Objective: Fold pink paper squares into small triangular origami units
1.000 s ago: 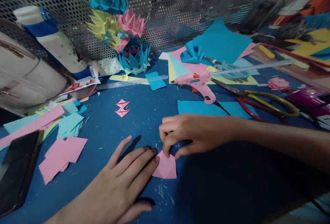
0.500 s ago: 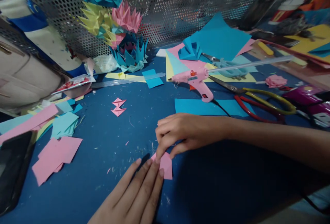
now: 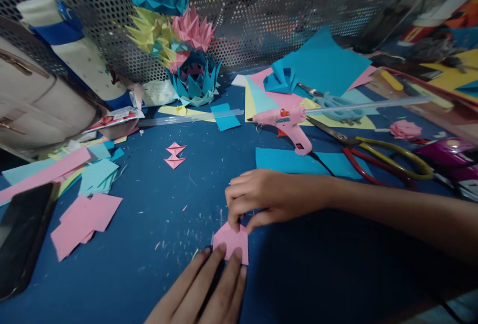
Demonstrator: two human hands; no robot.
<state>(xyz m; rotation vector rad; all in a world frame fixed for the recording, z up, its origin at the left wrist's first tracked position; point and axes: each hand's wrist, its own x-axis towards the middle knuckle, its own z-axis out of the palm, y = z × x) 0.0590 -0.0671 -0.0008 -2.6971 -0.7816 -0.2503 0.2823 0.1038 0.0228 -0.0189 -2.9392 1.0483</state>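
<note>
A small pink paper [image 3: 231, 240] with folded upper corners lies flat on the blue table [image 3: 149, 284]. My left hand [image 3: 209, 284] rests on its lower edge, fingers stretched out and somewhat apart. At the top edge of the paper, the index fingertip of my right hand [image 3: 257, 197] presses down, with the thumb near the right corner and the other fingers curled. Two small folded pink pieces [image 3: 175, 155] lie farther up the table. Square pink sheets [image 3: 84, 222] are piled at the left.
Beyond my right hand are a pink glue gun [image 3: 287, 122], a blue strip [image 3: 272, 160] and scissors [image 3: 347, 140]. A phone [image 3: 26, 234] lies left. Paper flowers [image 3: 194, 77] and a bottle [image 3: 74, 50] stand at the back.
My left fingers have shifted down the pink paper, showing more of it. My right index fingertip has moved slightly right along its top edge. The view has shifted a little.
</note>
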